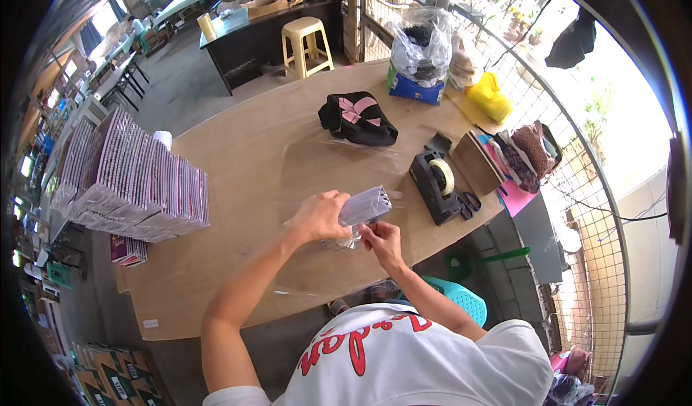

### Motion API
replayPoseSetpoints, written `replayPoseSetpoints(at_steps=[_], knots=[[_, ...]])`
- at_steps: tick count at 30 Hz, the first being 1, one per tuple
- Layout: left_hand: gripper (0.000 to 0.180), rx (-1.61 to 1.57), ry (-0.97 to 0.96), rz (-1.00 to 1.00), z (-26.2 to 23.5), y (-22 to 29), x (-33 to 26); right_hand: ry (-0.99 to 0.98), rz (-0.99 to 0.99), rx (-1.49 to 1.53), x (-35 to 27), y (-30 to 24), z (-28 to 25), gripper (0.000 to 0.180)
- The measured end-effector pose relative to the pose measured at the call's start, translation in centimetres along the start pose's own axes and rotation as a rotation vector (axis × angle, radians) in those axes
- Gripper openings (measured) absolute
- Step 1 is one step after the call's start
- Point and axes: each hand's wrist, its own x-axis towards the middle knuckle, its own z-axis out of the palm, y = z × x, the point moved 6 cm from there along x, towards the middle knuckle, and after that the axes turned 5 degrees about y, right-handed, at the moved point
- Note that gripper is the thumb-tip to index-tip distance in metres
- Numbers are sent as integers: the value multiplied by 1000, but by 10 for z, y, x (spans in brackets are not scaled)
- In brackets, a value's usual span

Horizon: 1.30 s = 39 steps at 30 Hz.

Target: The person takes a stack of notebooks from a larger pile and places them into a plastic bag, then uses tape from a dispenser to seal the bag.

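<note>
Near the middle of the table, my left hand (pixel 321 216) grips a small white bundle (pixel 365 206) in clear plastic. It looks like a stack of thin booklets or cards, tilted, with dark marks at its far end. At its near side, the fingers of my right hand (pixel 382 243) are pinched together on the clear plastic wrap (pixel 347 241). What exactly lies between those fingertips is partly hidden. A black tape dispenser (pixel 432 190) with a roll of tape (pixel 442 177) stands to the right, beside dark-handled scissors (pixel 468 204).
Tall stacks of plastic-wrapped booklets (pixel 137 179) stand on the left. A black cloth pouch with pink shapes (pixel 359 116) lies beyond my hands. Bags (pixel 422 53), a yellow plastic bag (pixel 490 97) and a brown pouch (pixel 533 150) line the right edge. A turquoise stool (pixel 461 301) is below.
</note>
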Motion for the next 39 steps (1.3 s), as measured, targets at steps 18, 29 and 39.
replayPoseSetpoints(at_steps=[18, 29, 39], knots=[[116, -609, 677, -183, 24, -24, -92, -295, 20, 411, 12, -22, -32, 65], [102, -79, 678, 139, -35, 5, -98, -305, -827, -469, -6, -146, -41, 81], [104, -816, 817, 41, -49, -2, -98, -282, -664, -49, 32, -108, -82, 103]])
